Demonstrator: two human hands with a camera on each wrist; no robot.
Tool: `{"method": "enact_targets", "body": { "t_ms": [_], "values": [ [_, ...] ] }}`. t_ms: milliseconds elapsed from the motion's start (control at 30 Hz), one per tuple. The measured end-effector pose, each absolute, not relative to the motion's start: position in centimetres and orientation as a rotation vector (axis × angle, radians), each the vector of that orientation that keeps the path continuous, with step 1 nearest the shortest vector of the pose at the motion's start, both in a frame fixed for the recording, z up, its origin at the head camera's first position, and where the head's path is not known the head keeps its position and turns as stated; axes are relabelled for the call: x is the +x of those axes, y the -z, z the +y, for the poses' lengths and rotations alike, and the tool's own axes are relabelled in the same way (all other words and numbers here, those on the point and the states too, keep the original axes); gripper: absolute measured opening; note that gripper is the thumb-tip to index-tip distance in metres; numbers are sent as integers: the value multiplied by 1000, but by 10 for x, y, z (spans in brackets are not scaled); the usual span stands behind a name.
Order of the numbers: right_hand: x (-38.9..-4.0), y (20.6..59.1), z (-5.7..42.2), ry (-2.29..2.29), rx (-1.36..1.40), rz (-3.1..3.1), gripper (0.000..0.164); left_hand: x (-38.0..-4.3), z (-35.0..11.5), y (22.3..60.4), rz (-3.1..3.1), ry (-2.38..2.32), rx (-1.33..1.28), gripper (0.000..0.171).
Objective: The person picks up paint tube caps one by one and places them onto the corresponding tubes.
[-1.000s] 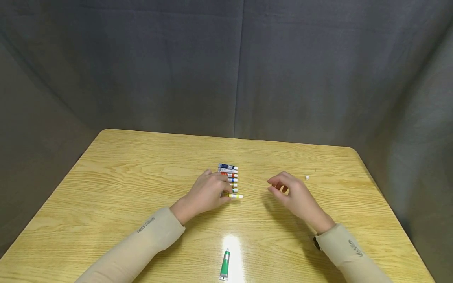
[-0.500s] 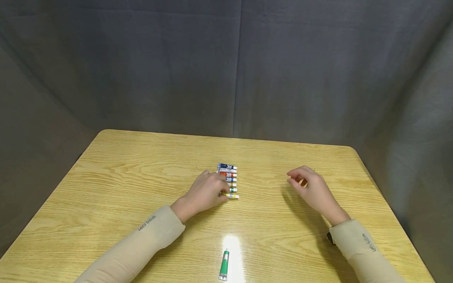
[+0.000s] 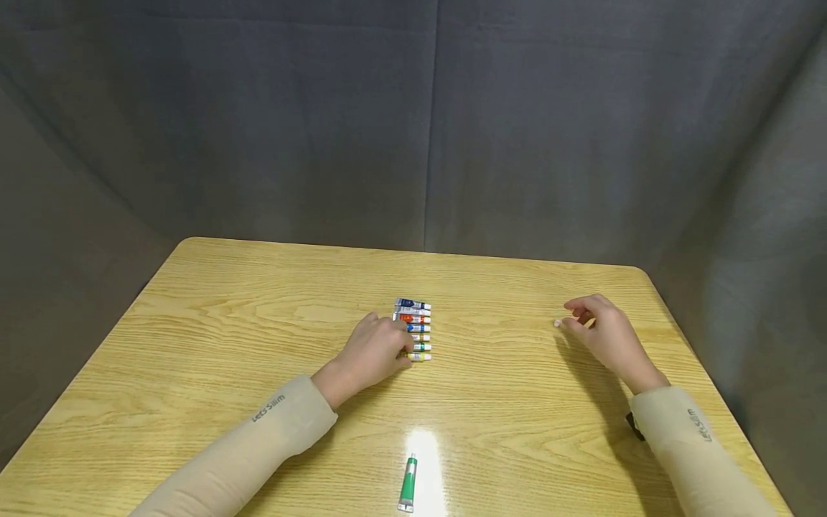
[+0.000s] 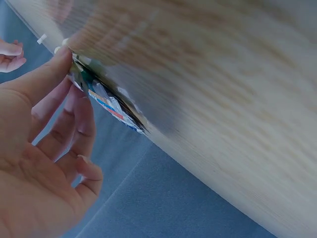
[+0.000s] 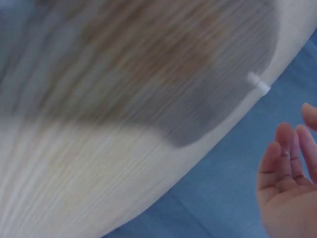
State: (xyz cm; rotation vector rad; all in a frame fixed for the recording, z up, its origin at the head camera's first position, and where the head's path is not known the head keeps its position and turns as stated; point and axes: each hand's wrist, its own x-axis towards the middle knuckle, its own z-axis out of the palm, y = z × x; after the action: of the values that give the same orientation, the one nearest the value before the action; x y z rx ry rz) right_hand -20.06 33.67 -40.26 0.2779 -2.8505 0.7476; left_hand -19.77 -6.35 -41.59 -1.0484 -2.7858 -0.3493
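Observation:
My left hand pinches the yellow paint tube at the near end of a row of paint tubes. Its fingers hide the left part of several of these tubes, whose white caps point right. In the left wrist view, thumb and forefinger meet at the tubes' near end, and the other fingers are bent. On the right, a small white cap sits on the table beside the fingertips of my right hand. The right fingers are loosely bent and hold nothing; the right wrist view shows them apart from the cap.
A larger green tube without a cap lies near the front of the wooden table, its nozzle pointing away from me. Dark grey curtains hang behind the table and along both sides.
My right hand has moved right, from near the tubes to the white cap. The yellow tube has slid left, so its cap lines up with the others. The left hand has barely moved.

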Motion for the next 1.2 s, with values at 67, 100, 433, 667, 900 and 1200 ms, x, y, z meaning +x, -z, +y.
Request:
{"method": "enact_targets", "body": {
  "t_ms": [67, 100, 433, 667, 900, 1200],
  "values": [
    [-203, 404, 340, -753, 255, -2918, 33, -198, -64, 416, -2784, 351, -1047, 14],
    [-205, 405, 342, -763, 247, -2953, 35, -197, -64, 416, -2784, 354, -1047, 15],
    [-227, 418, 337, -820, 270, -3157, 33, -197, -65, 418, -2774, 304, -1046, 15],
    [-233, 418, 335, -809, 214, -3163, 17, -199, -64, 420, -2749, 300, -1054, 14],
    [-232, 417, 333, -791, 211, -3162, 15, -200, -65, 419, -2737, 306, -1054, 14],
    [-229, 415, 332, -786, 212, -3165, 14, -198, -65, 417, -2733, 338, -1066, 15]
  ]
}}
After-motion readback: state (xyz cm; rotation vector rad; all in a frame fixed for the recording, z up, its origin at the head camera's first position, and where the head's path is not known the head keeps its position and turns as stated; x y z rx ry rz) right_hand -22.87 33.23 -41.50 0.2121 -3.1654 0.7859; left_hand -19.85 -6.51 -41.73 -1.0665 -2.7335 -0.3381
